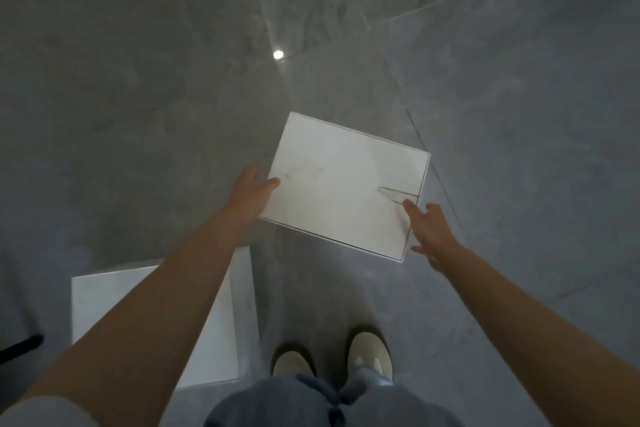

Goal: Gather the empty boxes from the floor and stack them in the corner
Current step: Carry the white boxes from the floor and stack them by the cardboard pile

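Flat white rectangular cardboard box [341,184] gripped at its edge by left hand [247,196], right hand [429,229] spread loose just beside its opposite edge, second smooth white box [104,305] under the left forearm, glossy grey marbled floor [138,80] below both hands

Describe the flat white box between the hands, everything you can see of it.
The flat white box looks like cardboard, closed, with faint smudges on top and a clear tape strip near its right edge. It sits skewed over the grey floor. The left hand grips its left edge, thumb on top; the right hand is open beside its right edge.
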Motion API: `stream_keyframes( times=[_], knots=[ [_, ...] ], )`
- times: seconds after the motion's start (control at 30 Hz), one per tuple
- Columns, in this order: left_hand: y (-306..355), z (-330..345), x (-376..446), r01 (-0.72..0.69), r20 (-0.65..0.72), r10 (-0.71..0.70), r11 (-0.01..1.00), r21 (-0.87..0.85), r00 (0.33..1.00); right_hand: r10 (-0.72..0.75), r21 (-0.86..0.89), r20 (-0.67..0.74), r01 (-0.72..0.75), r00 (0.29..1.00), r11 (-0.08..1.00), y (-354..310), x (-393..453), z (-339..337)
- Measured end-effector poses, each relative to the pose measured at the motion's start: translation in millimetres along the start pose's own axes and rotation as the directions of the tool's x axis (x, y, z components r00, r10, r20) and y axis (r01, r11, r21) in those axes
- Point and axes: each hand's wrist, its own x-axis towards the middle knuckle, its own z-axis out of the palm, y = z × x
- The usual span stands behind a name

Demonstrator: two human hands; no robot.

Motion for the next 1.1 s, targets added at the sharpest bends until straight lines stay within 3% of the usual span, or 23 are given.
stream_keyframes(
  times=[0.17,0.5,0.7,0.83,1.1],
  knots=[
    [-15.6,15.7,21.2,0.008,0.131,0.002,0.997,-0.082,0.991,0.041,0.138,0.036,-0.045,0.999,0.989,5.4,23.3,18.1],
    [-7.4,1.2,-43.4,0.022,0.081,-0.014,0.995,-0.098,0.997,0.076,0.199,0.093,-0.094,0.993,0.975,4.5,-43.1,-7.3],
    [37.7,-59.3,-136.9,-0.013,0.041,0.017,0.996,-0.093,0.999,0.019,0.212,0.127,-0.046,0.992,0.976,-31.4,-154.2,-53.5],
    [83.5,-112.8,-225.3,-0.067,0.017,0.068,0.998,-0.014,0.998,-0.030,0.227,0.116,0.003,0.993,0.974,-67.6,-247.0,-98.7],
    [174.0,-226.4,-428.0,-0.113,-0.027,0.112,0.992,-0.051,0.993,-0.186,0.140,0.040,0.178,0.982,0.974,-130.5,-452.1,-183.0]
  ],
)
